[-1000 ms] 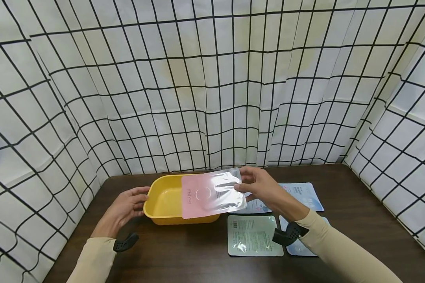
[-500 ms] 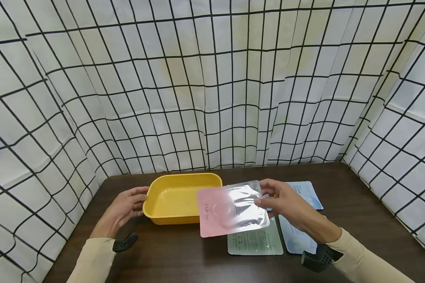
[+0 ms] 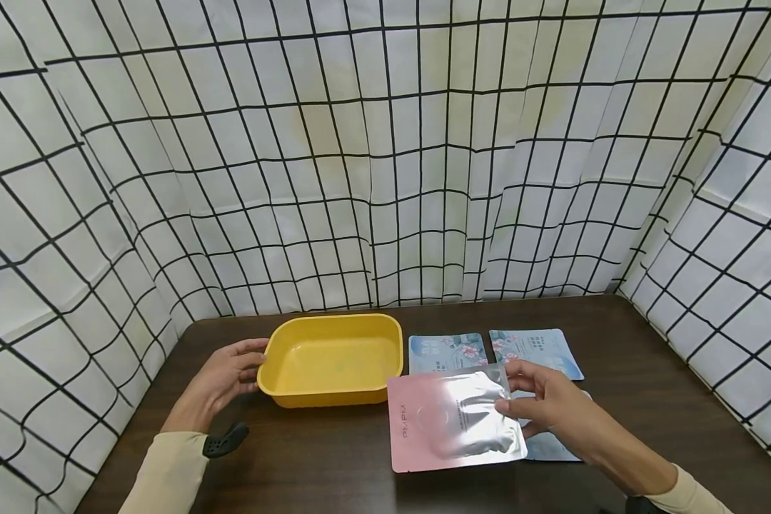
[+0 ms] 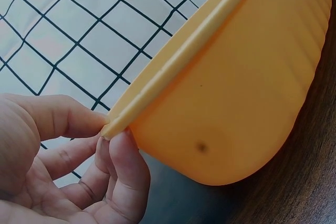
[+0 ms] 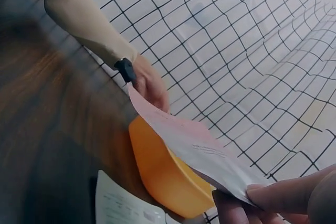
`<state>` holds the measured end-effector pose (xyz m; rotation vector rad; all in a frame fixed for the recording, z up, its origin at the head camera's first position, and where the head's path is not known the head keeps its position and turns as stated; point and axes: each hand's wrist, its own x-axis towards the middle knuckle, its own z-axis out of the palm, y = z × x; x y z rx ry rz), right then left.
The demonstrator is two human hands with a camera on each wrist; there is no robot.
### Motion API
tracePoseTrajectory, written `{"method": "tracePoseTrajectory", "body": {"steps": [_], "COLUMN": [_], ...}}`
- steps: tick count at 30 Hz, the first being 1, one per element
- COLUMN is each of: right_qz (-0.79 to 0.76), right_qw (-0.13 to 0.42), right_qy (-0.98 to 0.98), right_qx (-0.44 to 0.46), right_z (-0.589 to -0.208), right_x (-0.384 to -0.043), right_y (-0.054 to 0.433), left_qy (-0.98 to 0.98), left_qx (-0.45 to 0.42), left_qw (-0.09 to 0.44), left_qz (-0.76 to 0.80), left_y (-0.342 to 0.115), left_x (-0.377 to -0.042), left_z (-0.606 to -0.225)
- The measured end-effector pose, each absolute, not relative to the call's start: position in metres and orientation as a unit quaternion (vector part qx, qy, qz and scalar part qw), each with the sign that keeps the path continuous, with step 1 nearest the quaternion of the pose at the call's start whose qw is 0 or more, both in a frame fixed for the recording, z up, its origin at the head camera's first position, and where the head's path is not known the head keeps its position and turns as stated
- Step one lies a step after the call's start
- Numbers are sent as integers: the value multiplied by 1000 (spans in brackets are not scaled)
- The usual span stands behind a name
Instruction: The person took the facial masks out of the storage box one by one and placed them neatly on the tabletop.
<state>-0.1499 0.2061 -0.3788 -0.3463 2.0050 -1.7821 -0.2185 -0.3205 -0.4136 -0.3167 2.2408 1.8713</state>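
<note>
My left hand (image 3: 225, 375) pinches the left rim of a yellow plastic basin (image 3: 330, 363) on the table; the left wrist view has thumb and fingertips on that rim (image 4: 157, 85). Between thumb and fingers, my right hand (image 3: 552, 407) holds the right end of a pink and silver face mask packet (image 3: 452, 421). The packet is raised above the table, right of the basin and nearer to me. Beneath it lies a pale green packet (image 5: 123, 203), seen in the right wrist view but covered by the pink one in the head view.
Two blue floral packets (image 3: 446, 350) (image 3: 536, 350) lie side by side behind the pink one. Another light blue packet (image 3: 552, 447) is partly under my right hand. The dark wooden table (image 3: 308, 457) is enclosed by a white curtain (image 3: 334, 178) with black grid lines.
My right hand has moved the pink packet from over the basin to the right and towards me, above the green packet. My left hand stays on the basin rim.
</note>
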Motion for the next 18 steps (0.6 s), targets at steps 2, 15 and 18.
{"method": "tracePoseTrajectory", "body": {"steps": [2, 15, 18], "right_qz": [-644, -669, -676], "right_qw": [225, 296, 311], "right_qy": [721, 667, 652], "right_qx": [-118, -139, -148], "right_z": [-383, -416, -424], "right_x": [-145, -121, -116], "right_y": [210, 228, 230], "left_qy": [757, 756, 756], "left_qx": [-109, -112, -111], "left_qw": [102, 104, 104], "left_qz": [635, 637, 636], "left_y": [-321, -321, -321], "left_x": [-218, -219, -218], "left_z": [-414, -414, -414]}}
